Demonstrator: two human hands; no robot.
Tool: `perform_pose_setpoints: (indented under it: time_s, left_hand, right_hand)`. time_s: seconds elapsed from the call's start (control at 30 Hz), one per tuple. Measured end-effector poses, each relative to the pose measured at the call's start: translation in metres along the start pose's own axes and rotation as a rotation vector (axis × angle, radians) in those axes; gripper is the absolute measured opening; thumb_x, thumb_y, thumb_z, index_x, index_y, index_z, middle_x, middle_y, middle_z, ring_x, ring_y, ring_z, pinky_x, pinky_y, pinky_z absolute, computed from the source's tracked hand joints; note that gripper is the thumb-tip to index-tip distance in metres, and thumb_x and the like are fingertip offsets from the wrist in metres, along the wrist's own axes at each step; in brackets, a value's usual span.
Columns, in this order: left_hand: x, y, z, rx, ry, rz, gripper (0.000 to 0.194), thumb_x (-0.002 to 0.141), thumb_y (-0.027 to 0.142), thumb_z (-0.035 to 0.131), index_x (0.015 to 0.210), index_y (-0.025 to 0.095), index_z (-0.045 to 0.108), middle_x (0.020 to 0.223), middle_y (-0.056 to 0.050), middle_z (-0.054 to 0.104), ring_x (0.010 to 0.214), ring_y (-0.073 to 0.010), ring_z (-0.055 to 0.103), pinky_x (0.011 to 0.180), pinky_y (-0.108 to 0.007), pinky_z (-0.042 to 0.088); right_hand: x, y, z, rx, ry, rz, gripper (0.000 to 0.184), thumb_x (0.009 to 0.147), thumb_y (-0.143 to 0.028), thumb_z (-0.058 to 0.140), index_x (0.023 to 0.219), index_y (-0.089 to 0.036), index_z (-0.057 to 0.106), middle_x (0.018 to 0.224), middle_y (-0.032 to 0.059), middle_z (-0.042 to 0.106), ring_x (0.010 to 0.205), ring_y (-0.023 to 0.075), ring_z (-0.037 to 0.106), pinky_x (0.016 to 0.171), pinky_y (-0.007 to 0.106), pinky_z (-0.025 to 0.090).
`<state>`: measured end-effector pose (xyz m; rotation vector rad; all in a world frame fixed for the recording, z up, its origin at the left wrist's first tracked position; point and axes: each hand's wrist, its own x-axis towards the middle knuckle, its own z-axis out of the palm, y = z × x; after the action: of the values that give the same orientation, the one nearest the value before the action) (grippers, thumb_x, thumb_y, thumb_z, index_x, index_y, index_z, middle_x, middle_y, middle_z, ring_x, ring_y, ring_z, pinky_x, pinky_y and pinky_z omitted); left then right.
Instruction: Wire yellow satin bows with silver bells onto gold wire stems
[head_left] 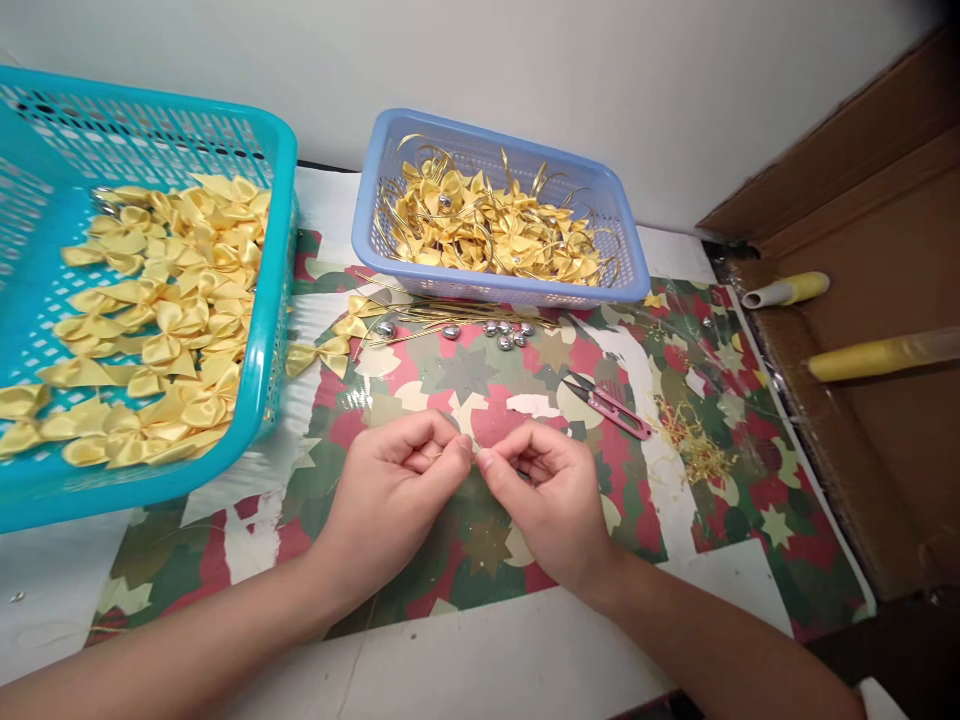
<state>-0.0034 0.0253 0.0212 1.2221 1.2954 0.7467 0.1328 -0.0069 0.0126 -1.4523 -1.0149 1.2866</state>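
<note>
My left hand (397, 505) and my right hand (553, 505) meet over the middle of the patterned sheet, thumbs and forefingers pinched almost tip to tip. Whatever lies between the fingertips is too fine to make out. Beyond them, several silver beads (505, 341) lie beside a bundle of thin gold cords (469, 313). A loose yellow ribbon bow (321, 356) rests to the left, by the teal basket. Pink-handled thread snips (611, 406) lie to the right of my right hand, blades pointing left.
A teal basket (271, 340) full of yellow bows stands at left. At the back, a blue basket (495, 284) holds bows with gold cords and silver beads. Yellow thread scraps (697, 447) lie at right, near a cardboard box (862, 430) with yellow-wrapped tubes (885, 357).
</note>
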Motion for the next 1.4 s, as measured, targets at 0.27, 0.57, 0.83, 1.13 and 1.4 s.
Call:
perform_pose_setpoints:
  time_s: [0.27,0.57,0.83,1.13,1.4]
  left_hand:
    - [0.0011,-0.0008,0.0006,0.007,-0.014,0.016,0.027,0.076,0.028,0.054,0.052,0.018,0.046,0.041,0.009,0.034,0.037,-0.0048,0.028,0.034,-0.016,0.019]
    - [0.002,-0.0009,0.0004,0.0,-0.058,0.047,0.027,0.077,0.028,0.053,0.053,0.018,0.048,0.042,0.009,0.032,0.038,-0.0048,0.027,0.035,-0.017,0.019]
    - [0.0029,-0.0014,-0.0013,-0.022,-0.1,0.065,0.026,0.079,0.028,0.052,0.055,0.017,0.05,0.044,0.009,0.032,0.039,-0.0048,0.027,0.036,-0.017,0.019]
    - [0.0042,-0.0015,-0.0015,-0.017,-0.112,0.082,0.026,0.081,0.027,0.053,0.057,0.017,0.052,0.045,0.008,0.034,0.04,-0.0051,0.029,0.036,-0.017,0.021]
    - [0.0041,-0.0047,-0.002,0.005,-0.13,0.082,0.026,0.084,0.033,0.055,0.063,0.017,0.057,0.049,0.007,0.037,0.043,-0.0062,0.031,0.039,-0.018,0.024]
  right_hand:
    - [-0.001,0.0004,-0.0003,0.008,0.0,-0.008,0.016,0.077,-0.016,0.065,0.064,-0.018,0.056,0.058,-0.0044,0.056,0.054,0.0067,0.05,0.049,0.017,0.043]
    - [-0.0003,0.0005,-0.0007,0.008,0.002,-0.004,0.015,0.077,-0.016,0.065,0.065,-0.017,0.057,0.059,-0.0038,0.057,0.054,0.0073,0.05,0.05,0.017,0.043]
    - [-0.0003,0.0006,-0.0014,0.013,-0.007,-0.004,0.015,0.078,-0.016,0.065,0.065,-0.018,0.057,0.059,-0.004,0.058,0.055,0.0072,0.051,0.05,0.017,0.043]
    - [0.0002,0.0011,-0.0027,0.028,-0.023,0.0,0.014,0.077,-0.016,0.066,0.066,-0.018,0.058,0.061,-0.0041,0.059,0.056,0.0074,0.052,0.052,0.017,0.045]
    - [0.0012,0.0012,-0.0049,0.064,-0.036,0.0,0.014,0.079,-0.019,0.066,0.068,-0.018,0.058,0.059,-0.0052,0.056,0.051,0.0065,0.049,0.048,0.018,0.042]
